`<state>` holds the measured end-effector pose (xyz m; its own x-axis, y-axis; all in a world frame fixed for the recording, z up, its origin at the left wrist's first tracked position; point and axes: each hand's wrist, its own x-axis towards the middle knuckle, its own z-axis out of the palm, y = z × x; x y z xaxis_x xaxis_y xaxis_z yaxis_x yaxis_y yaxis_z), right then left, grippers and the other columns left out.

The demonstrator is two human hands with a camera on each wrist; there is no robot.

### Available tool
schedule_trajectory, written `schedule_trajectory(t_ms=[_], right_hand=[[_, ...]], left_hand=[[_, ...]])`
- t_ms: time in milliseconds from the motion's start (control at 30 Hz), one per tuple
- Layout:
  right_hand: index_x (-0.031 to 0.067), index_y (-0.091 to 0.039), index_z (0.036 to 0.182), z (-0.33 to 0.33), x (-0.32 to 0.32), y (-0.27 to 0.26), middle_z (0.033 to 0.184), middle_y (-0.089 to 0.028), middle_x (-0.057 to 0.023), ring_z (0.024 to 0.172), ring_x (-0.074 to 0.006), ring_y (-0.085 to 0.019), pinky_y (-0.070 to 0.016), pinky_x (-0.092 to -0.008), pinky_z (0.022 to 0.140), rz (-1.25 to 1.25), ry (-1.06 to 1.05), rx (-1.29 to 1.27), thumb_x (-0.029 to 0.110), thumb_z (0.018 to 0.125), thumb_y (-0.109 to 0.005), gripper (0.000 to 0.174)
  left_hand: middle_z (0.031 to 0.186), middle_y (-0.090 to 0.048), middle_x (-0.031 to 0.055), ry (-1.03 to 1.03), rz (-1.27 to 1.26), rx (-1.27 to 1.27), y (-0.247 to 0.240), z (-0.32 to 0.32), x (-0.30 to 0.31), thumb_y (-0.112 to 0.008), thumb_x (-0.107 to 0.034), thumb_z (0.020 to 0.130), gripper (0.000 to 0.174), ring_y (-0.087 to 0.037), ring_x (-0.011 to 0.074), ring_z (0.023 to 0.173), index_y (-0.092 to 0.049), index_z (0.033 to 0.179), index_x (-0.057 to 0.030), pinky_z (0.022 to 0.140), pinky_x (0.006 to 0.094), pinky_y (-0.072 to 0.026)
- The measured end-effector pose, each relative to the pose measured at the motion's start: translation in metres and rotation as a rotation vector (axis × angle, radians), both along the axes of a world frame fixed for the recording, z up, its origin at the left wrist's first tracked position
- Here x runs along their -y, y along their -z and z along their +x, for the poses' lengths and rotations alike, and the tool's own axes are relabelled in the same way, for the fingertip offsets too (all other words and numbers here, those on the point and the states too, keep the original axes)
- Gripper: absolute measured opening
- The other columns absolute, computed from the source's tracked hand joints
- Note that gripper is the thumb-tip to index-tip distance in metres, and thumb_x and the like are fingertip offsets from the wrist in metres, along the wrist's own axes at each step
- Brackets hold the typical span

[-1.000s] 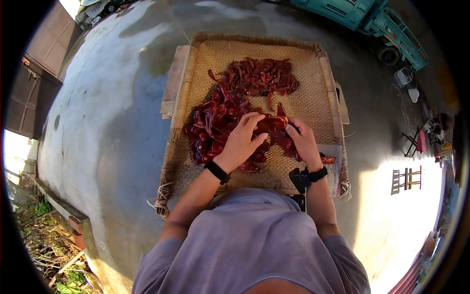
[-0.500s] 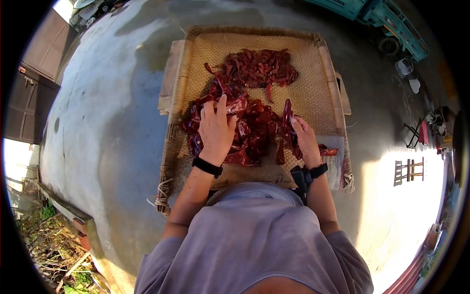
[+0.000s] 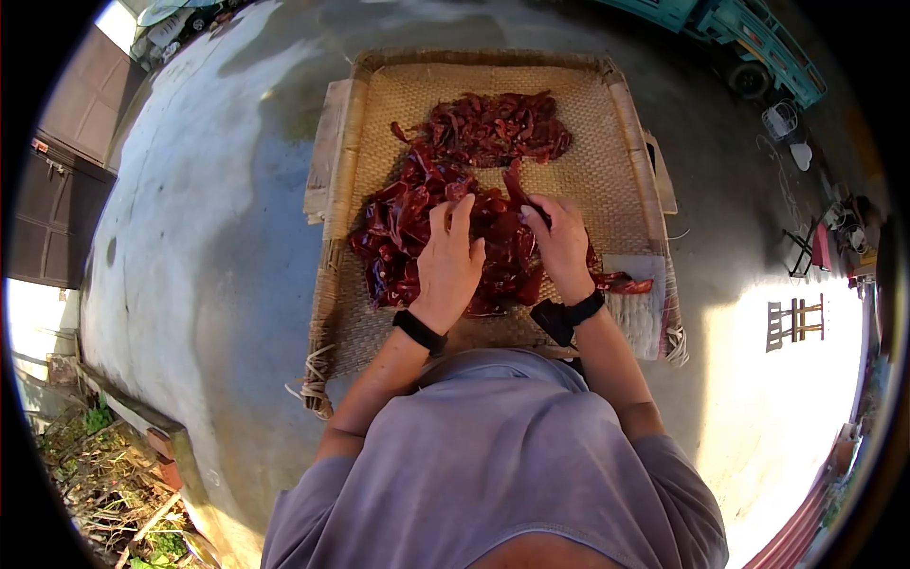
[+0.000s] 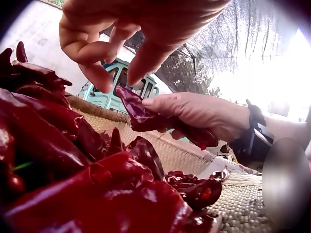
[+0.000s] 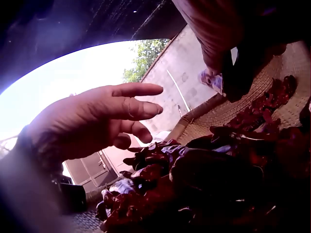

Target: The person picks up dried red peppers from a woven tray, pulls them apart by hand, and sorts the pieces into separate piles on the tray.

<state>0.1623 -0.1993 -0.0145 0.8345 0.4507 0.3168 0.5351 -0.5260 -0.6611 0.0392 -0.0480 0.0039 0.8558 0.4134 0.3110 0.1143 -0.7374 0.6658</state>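
Observation:
My right hand (image 3: 564,248) pinches a dark red chili pepper (image 4: 138,114) between thumb and fingers, its end pointing toward my left hand in the left wrist view. My left hand (image 3: 450,270) hovers over the near pile of glossy red peppers (image 3: 403,223), fingers loosely bent and nothing between them. The right wrist view shows that same left hand (image 5: 99,116) from the side, above the heap. Both piles lie on a woven tray (image 3: 592,119). The far pile (image 3: 498,128) holds smaller, darker pieces.
A loose red pepper (image 3: 623,283) lies at the tray's right, by a pale grey patch (image 3: 633,308). The tray has a raised rim (image 3: 336,190) and rests on wooden boards (image 3: 322,156). A teal vehicle (image 3: 768,57) and small stools (image 3: 796,322) stand on the concrete beyond.
The hands were together on a pepper, then spread apart, the left reaching into the near pile. Now the left hand is off the pile, and the right has moved left with a pepper.

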Motion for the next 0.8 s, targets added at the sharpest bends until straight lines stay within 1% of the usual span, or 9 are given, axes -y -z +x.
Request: schedule_trajectory(t_ms=[33, 167, 267, 300, 400, 433, 567, 667, 800], right_hand=[[0.0069, -0.069, 0.118, -0.003, -0.005, -0.002, 0.102, -0.065, -0.0132, 0.091, -0.0307, -0.064, -0.0514, -0.0405, 0.079, -0.04, -0.045, 0.104, 0.026, 0.098, -0.068, 0.028], [0.0109, -0.071, 0.111, -0.011, -0.016, 0.008, 0.09, -0.063, -0.0102, 0.088, -0.0293, -0.062, -0.0514, -0.0399, 0.076, -0.039, -0.284, -0.039, 0.024, 0.095, -0.069, 0.021], [0.0106, -0.07, 0.113, -0.006, -0.007, 0.014, 0.092, -0.064, -0.0112, 0.086, -0.0299, -0.062, -0.051, -0.0394, 0.075, 0.093, -0.168, -0.089, 0.021, 0.098, -0.066, 0.019], [0.0079, -0.069, 0.116, -0.002, -0.001, 0.011, 0.1, -0.067, -0.0118, 0.089, -0.0277, -0.065, -0.0514, -0.0373, 0.078, 0.03, -0.074, -0.188, 0.018, 0.101, -0.061, 0.02], [0.0047, -0.067, 0.119, 0.01, 0.007, 0.014, 0.109, -0.068, -0.0116, 0.096, -0.0238, -0.066, -0.0517, -0.0349, 0.083, 0.286, 0.004, -0.382, 0.015, 0.102, -0.059, 0.022], [0.0034, -0.066, 0.12, 0.009, 0.008, 0.008, 0.112, -0.069, -0.0101, 0.1, -0.0202, -0.066, -0.0516, -0.0332, 0.086, 0.28, 0.001, -0.374, 0.014, 0.102, -0.059, 0.023], [0.0052, -0.066, 0.122, -0.007, -0.013, -0.003, 0.111, -0.068, -0.0091, 0.097, -0.0177, -0.065, -0.0514, -0.0319, 0.085, 0.366, -0.101, -0.35, 0.017, 0.103, -0.059, 0.024], [0.0056, -0.066, 0.123, -0.02, -0.023, -0.016, 0.109, -0.068, -0.0083, 0.095, -0.0168, -0.064, -0.0512, -0.0317, 0.084, 0.37, -0.294, -0.411, 0.021, 0.104, -0.059, 0.026], [0.0051, -0.067, 0.114, -0.018, 0.004, -0.025, 0.1, -0.067, -0.0111, 0.091, -0.0268, -0.065, -0.0516, -0.0356, 0.079, 0.051, -0.228, -0.366, 0.012, 0.097, -0.062, 0.019]], left_hand=[[0.137, -0.047, 0.0131, 0.027, 0.028, 0.006, -0.005, 0.001, -0.003, -0.069, -0.008, 0.091, 0.059, -0.066, 0.0305, 0.08, -0.046, 0.145, -0.0133, 0.069, 0.0403, -0.0557], [0.14, -0.051, 0.0068, 0.163, 0.267, -0.002, 0.004, 0.004, -0.01, -0.064, -0.007, 0.094, 0.046, -0.068, 0.0292, 0.081, -0.054, 0.138, -0.0117, 0.071, 0.0396, -0.0573], [0.135, -0.055, 0.0031, 0.185, 0.176, -0.281, 0.024, -0.001, -0.018, -0.062, -0.009, 0.095, 0.032, -0.069, 0.0277, 0.082, -0.062, 0.128, -0.0094, 0.071, 0.0392, -0.058], [0.133, -0.057, 0.0037, 0.168, 0.185, -0.257, 0.021, -0.003, -0.015, -0.063, -0.01, 0.095, 0.026, -0.069, 0.0272, 0.081, -0.065, 0.121, -0.0079, 0.07, 0.0391, -0.058], [0.132, -0.057, 0.0045, 0.181, 0.176, -0.25, 0.021, -0.006, -0.014, -0.062, -0.01, 0.096, 0.025, -0.069, 0.0261, 0.08, -0.065, 0.121, -0.007, 0.069, 0.039, -0.0582], [0.131, -0.057, 0.0055, 0.179, 0.176, -0.24, 0.022, -0.006, -0.014, -0.061, -0.01, 0.096, 0.025, -0.069, 0.0268, 0.08, -0.064, 0.122, -0.0069, 0.068, 0.0393, -0.0576], [0.128, -0.057, 0.0091, 0.076, 0.124, -0.162, 0.02, -0.004, -0.012, -0.057, -0.006, 0.098, 0.026, -0.066, 0.0298, 0.076, -0.058, 0.124, -0.0065, 0.061, 0.0407, -0.0542], [0.119, -0.058, 0.011, -0.014, 0.041, -0.04, 0.012, -0.003, -0.008, -0.053, -0.001, 0.098, 0.026, -0.06, 0.0302, 0.069, -0.054, 0.123, -0.0077, 0.057, 0.0407, -0.0487], [0.112, -0.06, 0.0094, 0.011, 0.004, 0.078, 0.007, -0.007, -0.011, -0.054, -0.001, 0.098, 0.02, -0.058, 0.0268, 0.067, -0.058, 0.116, -0.008, 0.059, 0.0386, -0.0476]])
